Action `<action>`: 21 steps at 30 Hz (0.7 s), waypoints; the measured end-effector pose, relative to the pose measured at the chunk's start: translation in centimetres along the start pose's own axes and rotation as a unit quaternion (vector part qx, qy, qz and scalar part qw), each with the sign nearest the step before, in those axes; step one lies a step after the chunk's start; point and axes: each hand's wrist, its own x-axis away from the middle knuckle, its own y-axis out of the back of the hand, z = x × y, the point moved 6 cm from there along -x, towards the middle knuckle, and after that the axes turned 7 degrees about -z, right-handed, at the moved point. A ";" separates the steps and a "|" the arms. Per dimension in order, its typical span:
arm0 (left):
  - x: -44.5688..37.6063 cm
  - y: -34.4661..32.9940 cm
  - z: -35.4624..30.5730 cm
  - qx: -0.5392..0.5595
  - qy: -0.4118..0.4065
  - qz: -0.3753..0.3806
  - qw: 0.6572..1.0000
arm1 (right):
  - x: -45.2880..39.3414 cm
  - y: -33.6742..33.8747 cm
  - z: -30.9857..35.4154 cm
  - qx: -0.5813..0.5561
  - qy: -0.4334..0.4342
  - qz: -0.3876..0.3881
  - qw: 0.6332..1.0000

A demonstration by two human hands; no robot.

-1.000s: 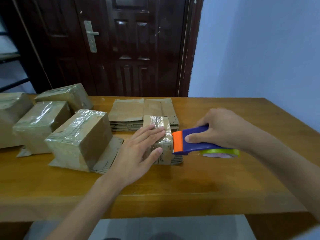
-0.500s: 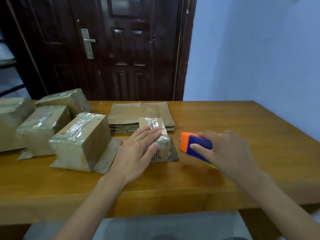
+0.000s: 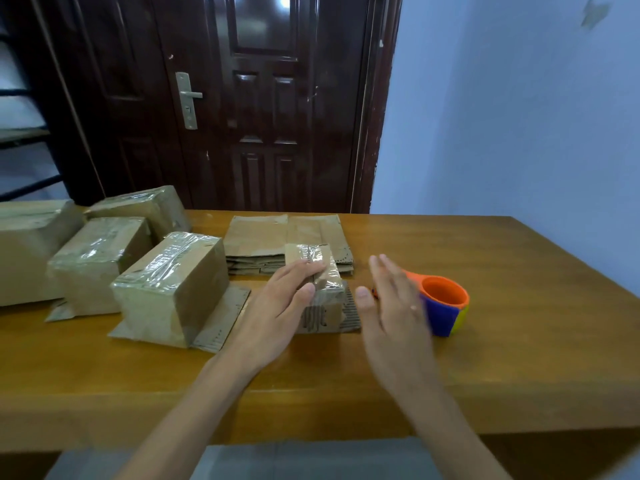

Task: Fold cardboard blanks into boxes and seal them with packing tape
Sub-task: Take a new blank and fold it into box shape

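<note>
Small taped box (image 3: 320,292) sits mid-table, just in front of the stack of flat cardboard blanks (image 3: 287,242); clear tape glints across its top and down the near face. Left hand (image 3: 277,313) rests on it, fingers straight over the top, thumb against the near upper edge: flat contact, not a curled hold. Right hand (image 3: 391,313) hovers just right of the box, fingers extended and loosely spread, holding nothing; motion-blurred. Tape dispenser (image 3: 441,304) lies on the table just behind and right of that hand, apart from it: orange core facing up, blue body, a bit of yellow-green at the right edge.

Left of the small box, a larger taped box (image 3: 169,289) stands on loose cardboard flaps; three more taped boxes (image 3: 97,258) behind and beside it toward the left edge. Wooden table (image 3: 519,306). Dark door (image 3: 263,98) behind, pale blue wall (image 3: 519,116) at right.
</note>
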 end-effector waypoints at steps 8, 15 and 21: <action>0.1 -0.6 0.2 0.011 0.015 -0.001 1.000 | 2.8 -6.7 0.9 -0.267 -0.162 0.086 0.946; -2.1 2.2 0.9 0.034 0.057 0.067 0.996 | 1.1 -5.8 -1.2 -0.279 -0.116 0.161 0.940; -3.0 3.5 1.3 0.116 0.060 0.143 0.981 | -1.4 -4.3 -1.3 -0.267 -0.017 0.215 0.939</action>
